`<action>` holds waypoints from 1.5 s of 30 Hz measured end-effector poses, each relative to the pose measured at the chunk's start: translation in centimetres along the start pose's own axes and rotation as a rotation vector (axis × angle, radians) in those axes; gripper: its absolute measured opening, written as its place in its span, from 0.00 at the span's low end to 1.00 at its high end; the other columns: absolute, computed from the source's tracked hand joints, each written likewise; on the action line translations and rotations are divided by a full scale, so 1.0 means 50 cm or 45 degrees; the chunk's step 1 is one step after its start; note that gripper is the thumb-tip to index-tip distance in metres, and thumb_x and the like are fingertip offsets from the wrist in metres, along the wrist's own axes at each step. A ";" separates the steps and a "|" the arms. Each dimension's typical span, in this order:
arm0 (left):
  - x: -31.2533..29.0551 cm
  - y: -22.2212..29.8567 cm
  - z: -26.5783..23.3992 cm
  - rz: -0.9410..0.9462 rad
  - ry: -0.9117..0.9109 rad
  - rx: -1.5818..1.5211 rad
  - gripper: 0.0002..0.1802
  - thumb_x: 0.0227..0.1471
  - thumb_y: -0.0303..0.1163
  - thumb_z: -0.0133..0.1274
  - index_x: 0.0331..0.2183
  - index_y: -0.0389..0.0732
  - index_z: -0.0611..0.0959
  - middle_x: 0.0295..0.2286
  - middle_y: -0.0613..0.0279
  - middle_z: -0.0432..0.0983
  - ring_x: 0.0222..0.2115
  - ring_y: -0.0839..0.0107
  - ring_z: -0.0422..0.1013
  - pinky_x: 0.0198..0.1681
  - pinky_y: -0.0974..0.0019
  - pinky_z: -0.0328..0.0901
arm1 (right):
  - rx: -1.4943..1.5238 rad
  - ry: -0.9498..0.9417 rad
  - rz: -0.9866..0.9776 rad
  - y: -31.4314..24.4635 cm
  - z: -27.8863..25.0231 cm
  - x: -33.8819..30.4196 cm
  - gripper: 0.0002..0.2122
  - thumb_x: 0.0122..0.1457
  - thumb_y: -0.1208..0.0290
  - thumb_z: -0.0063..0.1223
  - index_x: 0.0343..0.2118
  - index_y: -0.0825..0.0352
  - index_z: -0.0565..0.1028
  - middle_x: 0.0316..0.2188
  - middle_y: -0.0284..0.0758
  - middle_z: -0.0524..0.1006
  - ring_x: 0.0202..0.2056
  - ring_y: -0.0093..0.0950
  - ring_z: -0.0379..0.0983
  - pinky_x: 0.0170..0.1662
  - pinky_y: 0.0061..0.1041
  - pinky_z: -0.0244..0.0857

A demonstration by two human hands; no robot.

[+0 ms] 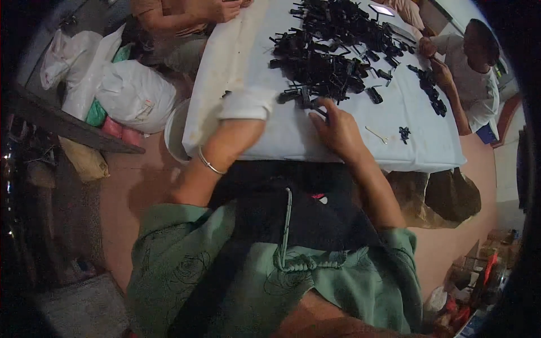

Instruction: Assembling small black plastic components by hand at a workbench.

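Note:
A large heap of small black plastic parts [327, 70] with thin prongs lies on a table under a white cover [259, 48]. My left hand [248, 105], in a white glove or wrap, is over the near left of the table; motion smears its fingers, so its grip cannot be made out. At the near edge of the heap, my bare right hand [341, 129] has thumb and forefinger closed on a black plastic part [320, 112], mostly hidden by the fingers. Right of that hand lie a thin pale stick [376, 135] and a small black piece [404, 134].
A person [470, 73] sits at the right, hands by a row of black parts [429, 90]. Another person's arms [186, 17] show at the far left. White sacks [135, 93] and a pale bucket [177, 132] stand left; a brown bag [434, 197] is below the table's right side.

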State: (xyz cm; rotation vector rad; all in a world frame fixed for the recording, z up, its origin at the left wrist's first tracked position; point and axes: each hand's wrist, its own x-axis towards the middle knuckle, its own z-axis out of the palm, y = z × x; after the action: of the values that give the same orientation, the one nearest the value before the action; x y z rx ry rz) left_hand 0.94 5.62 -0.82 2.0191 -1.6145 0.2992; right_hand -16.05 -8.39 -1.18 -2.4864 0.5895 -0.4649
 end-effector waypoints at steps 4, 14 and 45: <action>0.006 -0.051 -0.025 0.146 0.114 0.485 0.06 0.39 0.29 0.46 0.18 0.42 0.77 0.20 0.52 0.71 0.22 0.58 0.67 0.24 0.57 0.59 | -0.329 0.003 0.040 0.006 0.006 0.023 0.18 0.49 0.62 0.47 0.44 0.61 0.62 0.24 0.46 0.74 0.28 0.46 0.69 0.30 0.39 0.62; 0.038 0.089 -0.022 0.008 -0.056 -0.761 0.11 0.47 0.26 0.43 0.36 0.39 0.74 0.33 0.51 0.71 0.30 0.57 0.68 0.33 0.63 0.63 | 1.024 -0.011 0.115 0.026 -0.043 -0.052 0.07 0.47 0.73 0.53 0.30 0.66 0.70 0.21 0.26 0.69 0.22 0.15 0.63 0.24 0.15 0.56; 0.008 0.126 0.036 -0.599 -0.490 -2.245 0.13 0.50 0.26 0.47 0.41 0.37 0.71 0.31 0.67 0.71 0.29 0.78 0.69 0.30 0.73 0.67 | 0.601 0.255 -0.190 -0.041 -0.054 -0.085 0.11 0.49 0.75 0.53 0.36 0.69 0.69 0.20 0.25 0.67 0.17 0.13 0.54 0.21 0.10 0.49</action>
State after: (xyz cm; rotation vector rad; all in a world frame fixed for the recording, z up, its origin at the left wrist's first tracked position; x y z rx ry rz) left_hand -5.25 3.45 -0.45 0.8699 -0.7566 -1.2856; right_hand -20.19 -5.84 1.27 -2.0512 0.3211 -0.8159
